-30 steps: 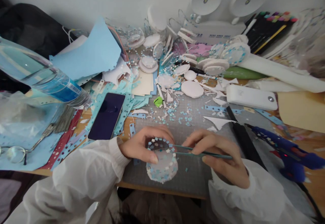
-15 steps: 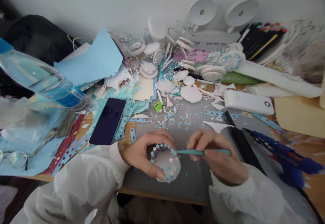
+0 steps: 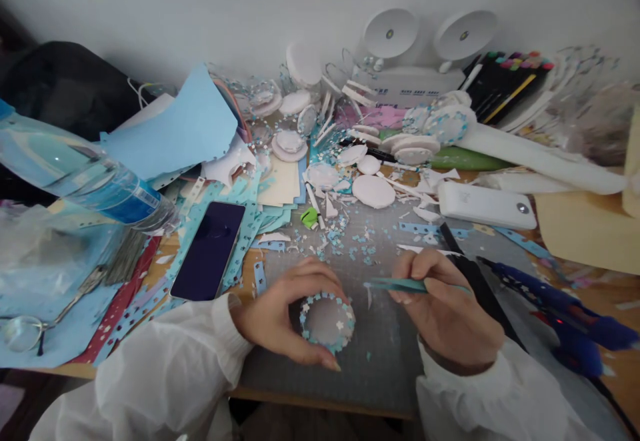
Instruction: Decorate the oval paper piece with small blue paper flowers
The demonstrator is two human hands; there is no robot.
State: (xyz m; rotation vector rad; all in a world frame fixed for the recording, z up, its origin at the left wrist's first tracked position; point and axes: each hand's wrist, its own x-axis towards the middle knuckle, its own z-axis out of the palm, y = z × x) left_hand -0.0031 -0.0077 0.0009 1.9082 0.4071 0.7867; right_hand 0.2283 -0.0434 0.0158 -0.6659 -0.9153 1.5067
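My left hand curls its thumb and fingers around a small round white piece, its rim ringed with tiny pale blue and white paper flowers. The piece is held just above the grey mat. To its right, my right hand grips teal tweezers between thumb and fingers. Their tips point left, apart from the ringed piece. A small pale bit shows near the tips, too blurred to make out. Loose little paper flowers lie scattered on the mat beyond my hands.
A phone and a water bottle lie at left. On the right are a blue glue gun and a white power bank. White discs pile up behind, before a lamp with two round heads.
The tweezers have drawn back from the ringed piece, up and to the right with my right hand. My left hand has turned the piece more face-up. The whole view has shifted slightly.
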